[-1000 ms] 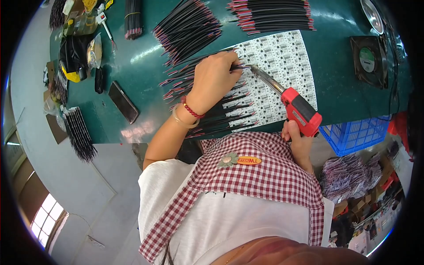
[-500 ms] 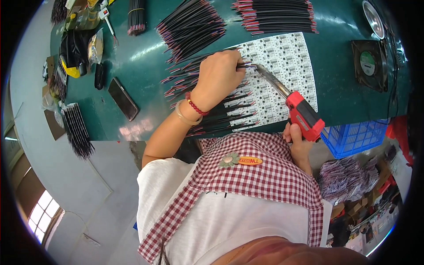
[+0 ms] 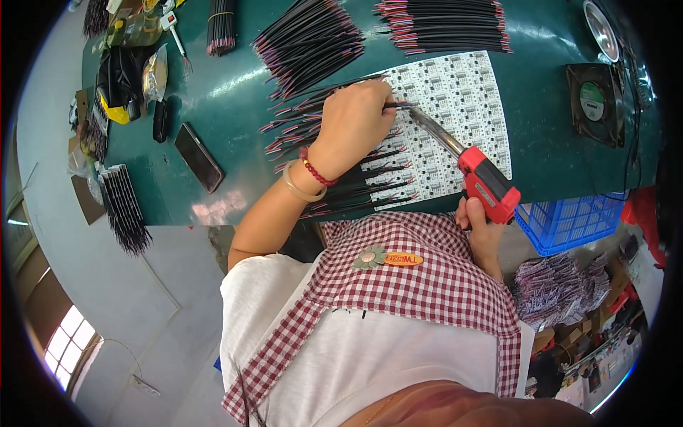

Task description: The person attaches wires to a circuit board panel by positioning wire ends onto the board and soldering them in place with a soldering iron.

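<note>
Pinched in my left hand (image 3: 358,117) is a black cable (image 3: 400,104), its bared coloured wire ends over a white sheet of circuit boards (image 3: 455,92). My right hand (image 3: 480,224) grips the handle of a red and black soldering gun (image 3: 489,183). The gun's metal tip reaches up and left to the cable's wire ends, touching or almost touching them. Below my left hand, several black cables (image 3: 356,192) lie in a row with their ends along the sheet's left edge. My left fingertips are partly hidden behind the hand.
Bundles of black cables (image 3: 309,46) and another cable stack (image 3: 445,27) lie at the table's far side. A phone (image 3: 198,158) rests at the left. To the right are a square fan (image 3: 596,105) and a round metal dish (image 3: 601,32). A blue crate (image 3: 573,224) stands below the table edge.
The soldering gun has shifted very slightly to the left, its tip still at the wire ends. My left hand stays nearly in place with the cable.
</note>
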Demonstrator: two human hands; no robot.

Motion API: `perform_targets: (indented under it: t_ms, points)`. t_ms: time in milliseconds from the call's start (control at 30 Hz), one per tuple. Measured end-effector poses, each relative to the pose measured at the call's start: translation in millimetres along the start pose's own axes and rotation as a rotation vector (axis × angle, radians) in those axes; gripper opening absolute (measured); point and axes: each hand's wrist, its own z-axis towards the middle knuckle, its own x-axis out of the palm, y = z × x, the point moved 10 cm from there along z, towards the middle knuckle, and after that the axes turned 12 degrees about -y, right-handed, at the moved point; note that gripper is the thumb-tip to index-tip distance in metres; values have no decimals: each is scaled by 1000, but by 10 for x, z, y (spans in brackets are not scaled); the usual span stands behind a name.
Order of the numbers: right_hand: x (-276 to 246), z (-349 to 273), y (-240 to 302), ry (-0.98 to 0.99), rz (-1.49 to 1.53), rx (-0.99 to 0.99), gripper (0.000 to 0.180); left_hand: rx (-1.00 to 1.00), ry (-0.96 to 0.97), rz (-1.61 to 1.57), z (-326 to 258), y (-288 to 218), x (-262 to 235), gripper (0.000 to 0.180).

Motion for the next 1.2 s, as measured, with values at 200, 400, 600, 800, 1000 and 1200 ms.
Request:
perform_targets:
  t_ms: [200, 400, 600, 800, 1000, 1200]
  points:
    - [-24, 2, -25, -42, -40, -22, 25, 33, -7, 27, -17, -28, -1, 9]
    - [-205, 6, -264, -68, -146, -116, 20, 37, -10, 51, -24, -36, -1, 9]
    - [-181, -6, -182, -67, -127, -137, 19, 50, -23, 57, -26, -68, -15, 8]
    - [-206, 21, -158, -99, -166, -175, 21, 48, -32, 57, -33, -58, -29, 8]
    - [-242, 31, -214, -133, -165, -184, 24, 42, -27, 71, -31, -54, -15, 10]
    - [-103, -44, 67, -46, 77, -95, 28, 44, -26, 84, -44, -57, -6, 10]
